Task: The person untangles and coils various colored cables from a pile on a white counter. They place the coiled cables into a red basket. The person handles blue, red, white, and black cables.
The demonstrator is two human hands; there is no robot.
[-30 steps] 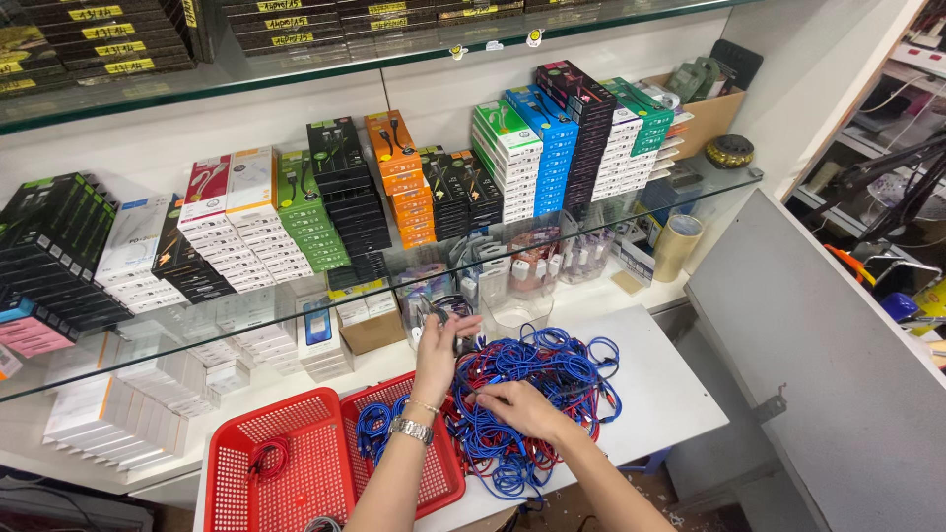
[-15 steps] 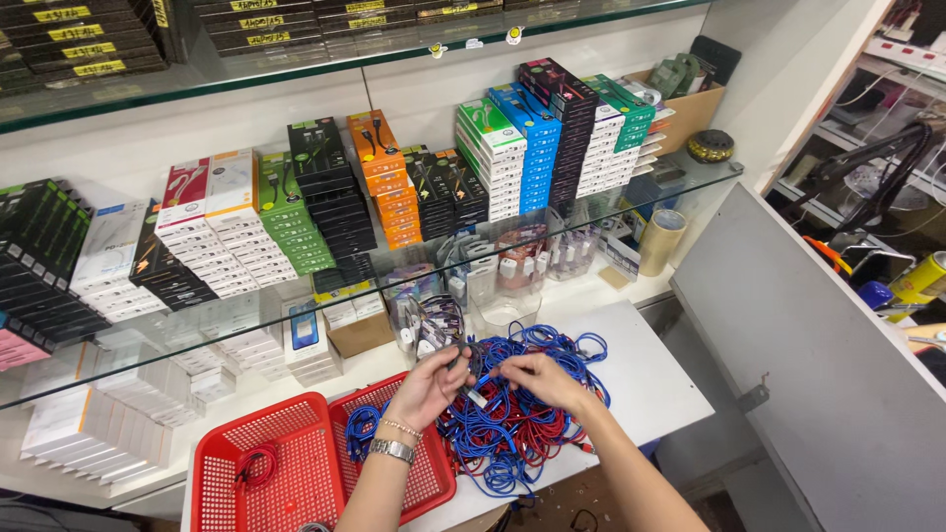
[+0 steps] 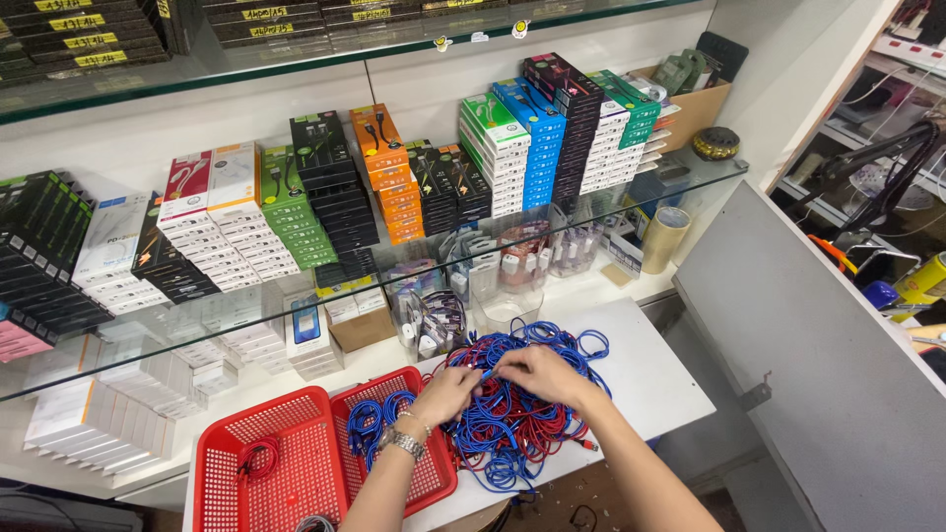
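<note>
Lower centre of frame: cable pile (image 3: 512,414) on desk (image 3: 655,379) is pinched by left hand (image 3: 448,392) and right hand (image 3: 542,372); one strand should be freed slowly, snags avoided.

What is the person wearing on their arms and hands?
Both arms are bare, with no sleeves in view and no gloves. The left hand has a silver metal-link wristwatch with a thin bracelet beside it. The right hand wears nothing that shows.
</note>
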